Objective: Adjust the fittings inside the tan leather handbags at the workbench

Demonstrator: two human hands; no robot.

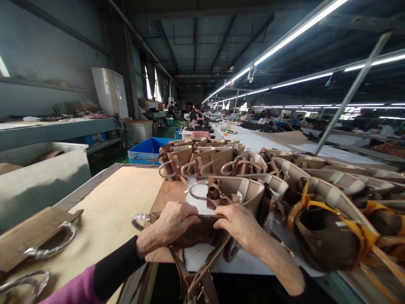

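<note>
Both hands pinch the upper edge of a brown handbag point(201, 233) at the front of the table. My left hand point(172, 221) is closed on the edge at the left, thumb and fingers along the rim. My right hand point(237, 223) is closed on the same edge further right. The two thumbs point toward each other with a short stretch of rim between them. Brown straps point(207, 264) hang down from the bag toward me. A handle in clear plastic wrap point(139, 220) sticks out left of the bag. Right behind stands another open handbag point(243, 190).
Rows of brown handbags fill the table behind and right, some with yellow straps point(303, 204). A tan bag point(30, 236) lies on the pale board point(122, 202) at left. Beyond are a blue bin point(144, 155), a grey-white tub point(47, 185) and a slanting metal post point(351, 93). Other people sit far back.
</note>
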